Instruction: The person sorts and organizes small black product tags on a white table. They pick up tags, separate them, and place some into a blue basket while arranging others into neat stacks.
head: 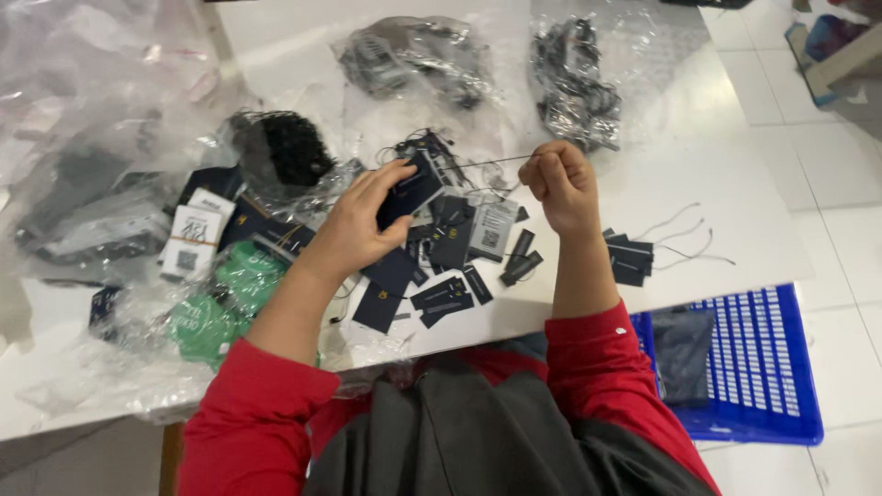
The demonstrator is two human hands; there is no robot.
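Observation:
My left hand (360, 223) holds a dark rectangular hang tag (411, 190) above the white table (717, 184). My right hand (560, 182) is closed on a thin black string (491, 162) that runs taut from the tag to its fingers. Below and between the hands lie several loose dark tags (447, 260) in a heap. A small stack of tags with strings attached (631, 257) rests to the right of my right wrist. Both sleeves are red.
Clear plastic bags of black strings (574, 87) and parts (413, 57) lie at the back. Crumpled bags, green tags (220, 308) and white labels (193, 241) crowd the left. A blue crate (763, 367) stands on the tiled floor at the right.

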